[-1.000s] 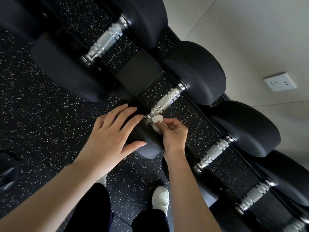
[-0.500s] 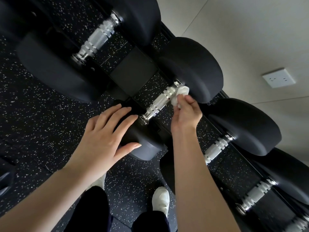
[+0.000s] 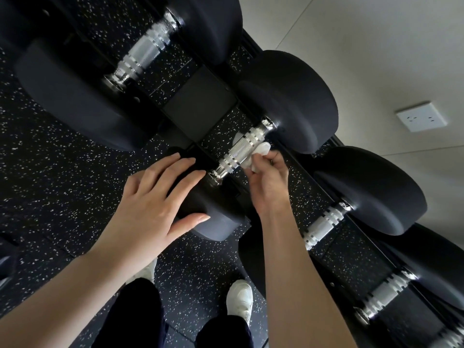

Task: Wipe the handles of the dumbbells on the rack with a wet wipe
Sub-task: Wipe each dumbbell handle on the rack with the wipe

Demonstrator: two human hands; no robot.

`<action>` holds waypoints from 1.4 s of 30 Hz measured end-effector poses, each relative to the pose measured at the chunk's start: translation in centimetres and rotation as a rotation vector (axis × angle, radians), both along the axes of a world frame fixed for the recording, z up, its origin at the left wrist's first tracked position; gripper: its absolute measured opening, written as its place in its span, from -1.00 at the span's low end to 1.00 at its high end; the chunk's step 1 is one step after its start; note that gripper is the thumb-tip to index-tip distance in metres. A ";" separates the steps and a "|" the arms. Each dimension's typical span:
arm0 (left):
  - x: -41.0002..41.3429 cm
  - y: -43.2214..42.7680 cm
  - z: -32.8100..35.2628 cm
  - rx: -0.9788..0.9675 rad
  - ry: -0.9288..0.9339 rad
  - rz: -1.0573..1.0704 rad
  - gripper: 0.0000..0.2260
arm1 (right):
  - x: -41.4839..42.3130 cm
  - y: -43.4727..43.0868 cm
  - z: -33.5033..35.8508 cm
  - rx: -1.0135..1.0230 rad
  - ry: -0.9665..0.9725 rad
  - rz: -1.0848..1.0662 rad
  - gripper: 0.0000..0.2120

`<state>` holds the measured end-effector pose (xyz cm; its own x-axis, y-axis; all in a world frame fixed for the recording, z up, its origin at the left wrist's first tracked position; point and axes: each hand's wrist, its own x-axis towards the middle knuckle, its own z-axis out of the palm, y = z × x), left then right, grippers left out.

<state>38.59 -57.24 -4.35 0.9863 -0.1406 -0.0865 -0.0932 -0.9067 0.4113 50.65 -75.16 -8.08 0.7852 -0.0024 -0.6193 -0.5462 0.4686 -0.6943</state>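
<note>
My one wet wipe (image 3: 261, 149), pinched in my right hand (image 3: 270, 179), presses the right side of a dumbbell handle (image 3: 238, 151), second of four in view, lying near-left to far-right, while my left hand (image 3: 155, 204) rests flat, fingers straight, on its near head (image 3: 216, 222).

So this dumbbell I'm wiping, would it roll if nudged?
Possibly: its heads look round, though your left hand on the near head should steady it. Likely heavy, given those bulky heads. The knurled handle looks grippy under the wet wipe.

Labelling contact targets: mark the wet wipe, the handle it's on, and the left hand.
wet wipe (image 3: 262, 149), head view, upper white fold.
handle (image 3: 238, 153), head view, knurled middle.
left hand (image 3: 155, 204), head view, back of the hand.
</note>
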 end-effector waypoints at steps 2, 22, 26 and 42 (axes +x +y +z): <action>0.0 0.0 0.0 0.005 -0.006 -0.002 -0.45 | -1.1 0.2 -0.3 -0.009 0.034 0.054 -0.75; 0.0 -0.1 0.2 -0.001 -0.005 0.010 -0.44 | -2.9 0.6 0.6 -0.194 0.017 0.158 -0.76; -0.1 -0.1 0.1 -0.008 0.004 0.015 -0.44 | -1.3 1.0 1.4 -0.276 -0.049 0.010 -0.77; -0.2 0.0 -0.4 -0.033 -0.023 0.024 -0.45 | 0.6 5.0 3.0 -0.940 -0.153 -0.323 -0.84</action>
<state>38.36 -57.28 -4.76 0.9911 -0.1190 -0.0599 -0.0809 -0.8950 0.4386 51.30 -70.19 -5.04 0.7314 -0.6653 -0.1495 -0.3639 -0.1953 -0.9108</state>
